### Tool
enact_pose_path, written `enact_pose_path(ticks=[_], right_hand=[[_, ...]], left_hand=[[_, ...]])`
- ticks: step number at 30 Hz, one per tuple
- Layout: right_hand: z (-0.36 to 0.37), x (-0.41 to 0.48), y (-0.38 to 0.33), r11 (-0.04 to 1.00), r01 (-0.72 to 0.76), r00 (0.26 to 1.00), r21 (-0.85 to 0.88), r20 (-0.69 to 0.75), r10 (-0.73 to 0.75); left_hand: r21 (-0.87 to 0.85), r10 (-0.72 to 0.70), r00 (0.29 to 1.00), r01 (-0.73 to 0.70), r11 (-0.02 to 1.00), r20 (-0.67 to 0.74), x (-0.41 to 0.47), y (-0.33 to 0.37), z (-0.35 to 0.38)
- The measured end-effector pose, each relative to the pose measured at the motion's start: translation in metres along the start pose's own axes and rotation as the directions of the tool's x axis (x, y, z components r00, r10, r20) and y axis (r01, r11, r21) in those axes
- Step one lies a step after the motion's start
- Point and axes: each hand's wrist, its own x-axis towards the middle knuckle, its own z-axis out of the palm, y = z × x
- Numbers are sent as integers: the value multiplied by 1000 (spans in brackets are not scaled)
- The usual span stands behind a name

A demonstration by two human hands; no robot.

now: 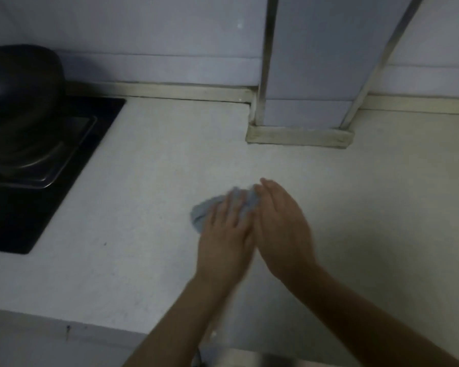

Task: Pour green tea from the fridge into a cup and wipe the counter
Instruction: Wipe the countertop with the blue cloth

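Wiping cloth point(200, 214): grey-blue and bunched, lying near the middle of the worktop point(143, 181), partly under the left hand point(224, 234).
Worktop: pale, faintly speckled surface; a small dark speck point(105, 244) sits left of the cloth.
Left hand: fingers straight and spread, pressing flat on the cloth.
Right hand point(281, 226): fingers straight and together, set on edge just beside the left hand; its fingertips seem to touch the cloth's far end, though blur leaves this uncertain.
Cooktop point(37, 207): black glass, set into the worktop at left, with a dark pot point(21, 83) on its burner.
Wall point(157, 35): pale tiles, with a beige strip point(170, 91) along the foot.
Column point(310, 62): tiled box with metal corner trims, standing at the worktop's back edge.
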Motion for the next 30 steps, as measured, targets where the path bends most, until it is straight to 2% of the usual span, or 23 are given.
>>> enact_pose_path(ticks=[3,5,10,13,14,15,17,20,22,24,27,30], right_hand=[[9,20,-3,986,-164,986,31,22,164],[19,26,-8,986,-169,986,9,10,168],[48,26,-45,991,-130,991,-32,37,132],[56,25,-58,989,-136,991,-57,-17,135],[57,25,-59,988,-143,989,-63,-34,141],[58,24,-59,987,-150,988,-64,-44,147],[58,23,-58,985,-165,985,-57,-49,163],[57,23,-60,985,-167,985,-52,-52,165],[57,23,-60,986,-161,986,-41,-56,159],[57,23,-59,985,-167,985,-38,-51,165],[56,22,-60,985,-165,985,-57,-54,162],[55,23,-61,985,-168,985,-44,-57,166]], left_hand=[[-60,133,988,-128,990,83,-30,-27,-11],[-50,111,991,-108,993,72,-48,-71,-23],[13,-114,993,115,993,-24,-38,-192,-47],[64,-324,941,330,942,-95,-5,-199,-43],[83,-334,938,341,936,-92,3,-186,-41],[98,-286,955,292,951,-73,7,-170,-38],[107,-67,998,65,992,8,-1,-139,-26],[18,192,970,-197,980,146,-38,-124,-26],[-12,271,950,-272,962,155,-63,-143,-37],[34,244,961,-251,968,129,-73,-180,-46],[17,77,996,-77,997,34,-58,-229,-57],[105,0,996,9,994,-88,-27,-225,-51]])
